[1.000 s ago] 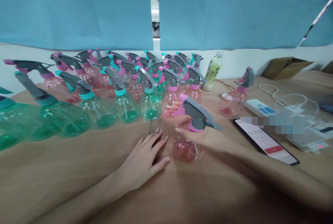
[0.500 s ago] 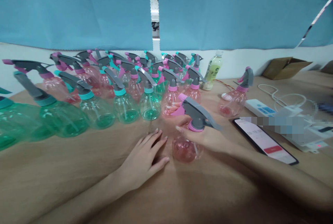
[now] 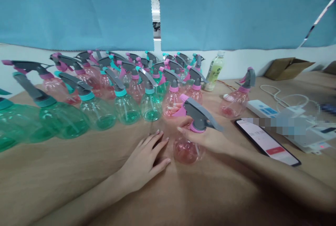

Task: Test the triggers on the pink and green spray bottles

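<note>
My right hand [image 3: 202, 138] is wrapped round the neck of a pink spray bottle [image 3: 187, 150], just under its grey and pink trigger head. The bottle stands upright on the brown tabletop [image 3: 110, 170], its nozzle pointing away to the left. Some of my right fingers are partly hidden behind the bottle's head. My left hand [image 3: 144, 161] lies flat on the table to the left of this bottle, fingers stretched out and apart from it. Just beyond the hands stand a clear green spray bottle [image 3: 151, 108] with a turquoise collar and another pink spray bottle [image 3: 172, 100].
Several more green and pink spray bottles [image 3: 99, 115] crowd the left and back. On the right are a lone pink spray bottle [image 3: 235, 103], a phone [image 3: 265, 142], a white power strip [image 3: 262, 108] and cables. Further back stand a drink bottle [image 3: 214, 72] and a cardboard box [image 3: 286, 68].
</note>
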The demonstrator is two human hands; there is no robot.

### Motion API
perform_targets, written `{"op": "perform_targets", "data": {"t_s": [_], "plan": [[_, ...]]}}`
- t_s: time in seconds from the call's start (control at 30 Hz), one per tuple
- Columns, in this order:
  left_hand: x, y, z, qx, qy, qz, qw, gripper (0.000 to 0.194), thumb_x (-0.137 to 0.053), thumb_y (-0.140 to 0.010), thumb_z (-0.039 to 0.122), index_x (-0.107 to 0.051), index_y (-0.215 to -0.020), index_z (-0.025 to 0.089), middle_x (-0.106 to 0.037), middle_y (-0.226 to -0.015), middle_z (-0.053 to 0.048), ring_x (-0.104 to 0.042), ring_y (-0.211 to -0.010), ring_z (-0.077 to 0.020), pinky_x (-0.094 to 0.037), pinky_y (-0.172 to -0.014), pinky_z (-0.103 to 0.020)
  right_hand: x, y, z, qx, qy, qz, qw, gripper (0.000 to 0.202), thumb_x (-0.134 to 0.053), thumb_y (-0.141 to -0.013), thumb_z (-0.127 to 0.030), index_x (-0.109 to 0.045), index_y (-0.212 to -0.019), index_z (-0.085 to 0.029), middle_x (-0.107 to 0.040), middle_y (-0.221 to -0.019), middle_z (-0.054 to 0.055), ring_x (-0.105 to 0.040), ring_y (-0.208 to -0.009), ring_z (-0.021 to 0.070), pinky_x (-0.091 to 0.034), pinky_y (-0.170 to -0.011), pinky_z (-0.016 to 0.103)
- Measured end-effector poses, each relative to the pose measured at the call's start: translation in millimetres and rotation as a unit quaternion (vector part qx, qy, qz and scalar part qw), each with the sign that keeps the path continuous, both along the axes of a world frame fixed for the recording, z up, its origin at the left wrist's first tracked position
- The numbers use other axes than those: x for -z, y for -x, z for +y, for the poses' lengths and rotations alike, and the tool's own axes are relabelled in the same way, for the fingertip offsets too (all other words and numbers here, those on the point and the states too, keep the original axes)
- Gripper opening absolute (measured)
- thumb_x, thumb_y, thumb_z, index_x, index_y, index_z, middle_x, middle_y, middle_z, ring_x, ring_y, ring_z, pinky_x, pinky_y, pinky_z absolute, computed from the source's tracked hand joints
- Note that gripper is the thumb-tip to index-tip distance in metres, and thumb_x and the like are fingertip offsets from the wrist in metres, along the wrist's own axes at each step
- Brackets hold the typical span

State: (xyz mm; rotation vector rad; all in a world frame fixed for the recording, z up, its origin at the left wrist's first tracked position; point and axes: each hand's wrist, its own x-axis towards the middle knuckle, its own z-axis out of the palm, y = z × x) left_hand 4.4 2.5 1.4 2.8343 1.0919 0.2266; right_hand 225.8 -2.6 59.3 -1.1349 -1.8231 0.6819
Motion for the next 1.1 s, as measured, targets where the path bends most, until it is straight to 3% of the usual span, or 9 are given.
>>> {"op": "perform_targets", "data": {"t_s": [0.3,0.73,1.0,1.1], "plan": [[1.2,-0.2,0.5,0.003,-0.004,-0.007,1.000,0.055,-0.038,-0.093,0.052,-0.036,-0.138,0.020,-0.034,-0.145,-0.010,-0.029,-0.132,-0.0266,-0.028,-0.104,-0.044,-4.9,0.3,-1.0,-0.004,0.003,0.005,1.000,0.030,-0.053,-0.076,-0.030,-0.046,-0.105,-0.023,-0.062,-0.078,-0.001,-0.062,-0.071,0.0185,-0.052,-0.065,0.034],[2.3,0.4,1.5,0.003,-0.005,-0.004,1.000,0.055,-0.038,-0.093,0.052,-0.038,-0.137,0.020,-0.033,-0.145,-0.010,-0.030,-0.132,-0.0271,-0.028,-0.104,-0.045,-0.8,-2.4,-0.7,-0.005,0.006,0.001,1.000,0.011,-0.052,-0.072,-0.024,-0.048,-0.082,-0.025,-0.063,-0.080,-0.001,-0.062,-0.071,0.0176,-0.053,-0.066,0.033],[0.5,-1.1,1.7,0.003,-0.004,0.005,1.000,0.055,-0.040,-0.092,0.051,-0.038,-0.136,0.018,-0.034,-0.144,-0.011,-0.030,-0.132,-0.0267,-0.029,-0.103,-0.045,-2.4,-2.4,1.5,-0.018,0.030,0.017,0.999,0.017,-0.049,-0.067,-0.017,-0.044,-0.081,-0.025,-0.058,-0.075,-0.002,-0.059,-0.066,0.0153,-0.051,-0.060,0.030],[-0.1,-1.7,2.0,0.004,-0.004,0.005,1.000,0.055,-0.041,-0.092,0.051,-0.039,-0.136,0.017,-0.035,-0.144,-0.011,-0.030,-0.132,-0.0271,-0.029,-0.103,-0.045,-5.9,-1.6,0.2,-0.009,0.027,0.001,1.000,0.008,-0.048,-0.067,-0.019,-0.046,-0.073,-0.025,-0.058,-0.076,-0.001,-0.059,-0.069,0.0157,-0.052,-0.067,0.032]]}}
